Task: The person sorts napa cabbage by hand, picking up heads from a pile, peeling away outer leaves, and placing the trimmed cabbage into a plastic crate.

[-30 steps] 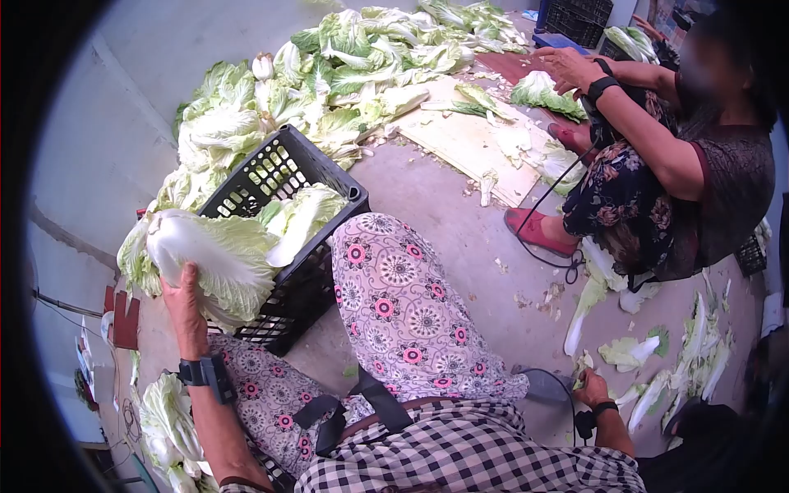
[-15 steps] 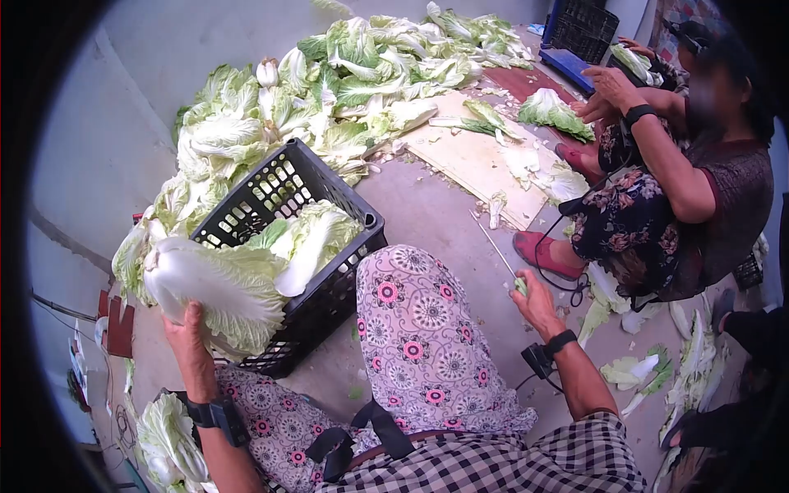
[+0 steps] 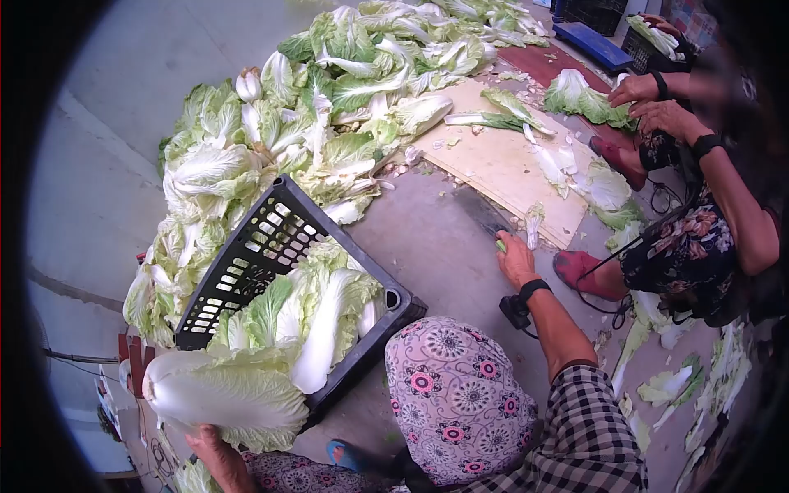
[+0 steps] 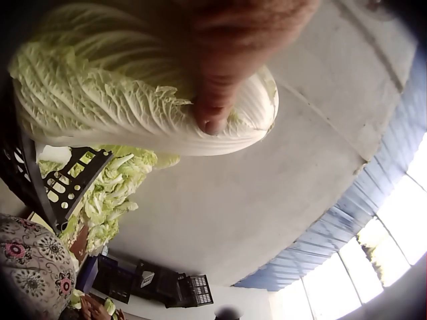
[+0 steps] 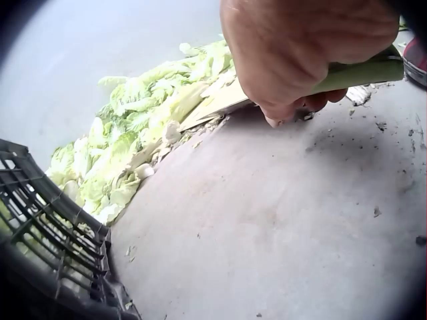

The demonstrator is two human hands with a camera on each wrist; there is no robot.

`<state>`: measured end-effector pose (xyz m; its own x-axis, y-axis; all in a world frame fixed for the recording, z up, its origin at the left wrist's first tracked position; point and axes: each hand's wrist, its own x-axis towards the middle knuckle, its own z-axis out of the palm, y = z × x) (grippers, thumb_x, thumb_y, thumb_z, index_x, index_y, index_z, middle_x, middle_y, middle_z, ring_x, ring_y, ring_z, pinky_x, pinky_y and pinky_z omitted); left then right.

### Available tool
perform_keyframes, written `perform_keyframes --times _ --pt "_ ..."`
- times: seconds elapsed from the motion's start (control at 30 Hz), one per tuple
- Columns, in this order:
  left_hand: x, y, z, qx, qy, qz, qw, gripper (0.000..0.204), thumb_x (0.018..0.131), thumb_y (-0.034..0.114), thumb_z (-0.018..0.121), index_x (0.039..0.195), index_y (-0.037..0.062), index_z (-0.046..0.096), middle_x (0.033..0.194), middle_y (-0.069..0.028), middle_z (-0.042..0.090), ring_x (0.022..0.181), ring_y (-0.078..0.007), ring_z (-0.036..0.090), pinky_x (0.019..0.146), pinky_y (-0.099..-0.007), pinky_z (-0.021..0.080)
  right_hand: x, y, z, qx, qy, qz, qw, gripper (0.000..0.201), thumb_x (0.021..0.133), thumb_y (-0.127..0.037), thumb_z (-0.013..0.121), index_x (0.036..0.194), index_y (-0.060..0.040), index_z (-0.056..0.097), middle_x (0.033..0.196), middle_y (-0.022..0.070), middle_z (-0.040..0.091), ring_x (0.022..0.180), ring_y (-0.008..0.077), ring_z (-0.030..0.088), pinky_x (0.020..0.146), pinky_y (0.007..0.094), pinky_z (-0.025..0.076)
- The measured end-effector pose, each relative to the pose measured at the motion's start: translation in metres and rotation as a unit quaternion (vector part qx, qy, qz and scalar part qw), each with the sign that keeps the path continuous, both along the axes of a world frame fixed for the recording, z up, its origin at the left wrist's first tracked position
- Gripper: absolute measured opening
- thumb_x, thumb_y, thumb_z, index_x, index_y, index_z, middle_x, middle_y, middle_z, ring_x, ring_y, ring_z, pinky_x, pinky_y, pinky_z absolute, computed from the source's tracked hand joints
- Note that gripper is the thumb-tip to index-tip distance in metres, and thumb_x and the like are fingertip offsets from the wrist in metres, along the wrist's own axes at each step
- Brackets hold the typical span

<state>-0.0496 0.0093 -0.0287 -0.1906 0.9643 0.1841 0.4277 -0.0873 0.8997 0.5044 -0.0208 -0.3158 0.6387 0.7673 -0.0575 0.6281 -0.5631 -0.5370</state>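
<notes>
At the lower left of the head view, my left hand (image 3: 220,460) grips a napa cabbage (image 3: 218,390) from beneath, its base end pointing left. The left wrist view has the thumb pressed on the pale leaves near that base. The cabbage overlaps the near corner of a black plastic crate (image 3: 400,297), in which more napa cabbage (image 3: 329,320) lies. Out over the floor, my right hand (image 3: 518,261) holds a knife by its green handle (image 5: 367,72). The blade (image 3: 481,212) is blurred in the head view and points away toward the board.
A long heap of cabbages (image 3: 353,74) lines the wall. Beyond the knife lies a pale board (image 3: 468,156) with loose leaves on it. At the right sits another person (image 3: 690,181), hands near a cabbage (image 3: 579,99). Trimmed leaves (image 3: 674,386) litter the floor.
My right hand has come up from the lower right and reached forward with the knife, toward the board. The left hand still holds the cabbage, now lower in view. The other person's hands have lowered to a cabbage.
</notes>
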Motion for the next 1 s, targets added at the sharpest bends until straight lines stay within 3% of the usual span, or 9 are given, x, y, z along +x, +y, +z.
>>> perform_keyframes --times 0.1,0.23,0.33,0.47,0.6,0.73,1.0 --pt "-0.016 0.000 -0.004 -0.009 0.022 -0.005 1.000 0.092 0.076 0.058 0.067 0.135 -0.0023 0.031 0.128 -0.0137 0.047 0.117 -0.0231 0.046 0.099 -0.0379 0.036 0.001 0.006 -0.008 0.005 -0.015 -0.013 1.000 0.038 0.076 -0.009 0.063 0.112 -0.0171 0.053 0.098 0.0147 0.056 0.095 0.0349 0.056 0.081 0.0451 0.046" --pt "-0.014 0.002 -0.004 -0.026 -0.006 -0.017 1.000 0.092 0.076 0.056 0.068 0.136 -0.0019 0.030 0.128 -0.0135 0.046 0.117 -0.0238 0.046 0.097 -0.0396 0.038 -0.011 0.006 -0.022 0.020 -0.044 0.000 0.999 0.037 0.074 -0.008 0.065 0.109 -0.0162 0.054 0.097 0.0149 0.057 0.094 0.0345 0.057 0.081 0.0438 0.046" --pt "-0.017 0.004 -0.002 -0.037 -0.026 -0.021 0.999 0.091 0.076 0.055 0.068 0.136 -0.0014 0.029 0.128 -0.0133 0.046 0.116 -0.0245 0.046 0.096 -0.0412 0.040 0.001 0.013 -0.033 0.021 -0.017 -0.071 0.997 0.038 0.074 -0.008 0.065 0.109 -0.0162 0.055 0.097 0.0147 0.057 0.095 0.0347 0.056 0.081 0.0431 0.046" --pt "-0.016 0.004 -0.001 -0.047 -0.048 -0.018 0.998 0.090 0.077 0.053 0.069 0.137 0.0000 0.029 0.128 -0.0126 0.046 0.115 -0.0256 0.047 0.093 -0.0425 0.043 0.015 0.023 -0.042 0.027 -0.033 -0.093 0.995 0.042 0.072 -0.008 0.067 0.113 -0.0121 0.054 0.101 0.0140 0.058 0.097 0.0335 0.056 0.084 0.0423 0.045" --pt "-0.015 0.005 0.002 -0.047 -0.040 -0.010 0.998 0.082 0.075 0.046 0.070 0.133 0.0000 0.034 0.125 -0.0139 0.048 0.112 -0.0272 0.049 0.091 -0.0426 0.044 0.002 0.012 -0.048 -0.010 -0.080 -0.061 0.995 0.044 0.073 -0.013 0.069 0.115 -0.0125 0.055 0.108 0.0105 0.056 0.105 0.0304 0.051 0.089 0.0415 0.041" --pt "-0.026 0.004 -0.001 -0.055 0.013 0.007 0.998 0.074 0.072 0.036 0.071 0.128 -0.0006 0.039 0.120 -0.0157 0.051 0.109 -0.0292 0.051 0.090 -0.0428 0.044 -0.006 -0.017 -0.052 0.024 -0.077 -0.100 0.992 0.045 0.075 -0.017 0.068 0.117 -0.0131 0.056 0.106 0.0094 0.057 0.103 0.0299 0.052 0.088 0.0427 0.041" --pt "-0.056 -0.002 -0.003 -0.067 0.273 0.033 0.959 0.058 0.066 0.017 0.073 0.117 -0.0017 0.051 0.111 -0.0194 0.057 0.102 -0.0331 0.055 0.088 -0.0431 0.045 0.022 0.022 -0.056 0.030 -0.071 -0.134 0.988 0.034 0.074 -0.016 0.069 0.105 -0.0105 0.058 0.102 0.0109 0.059 0.099 0.0302 0.054 0.085 0.0429 0.042"
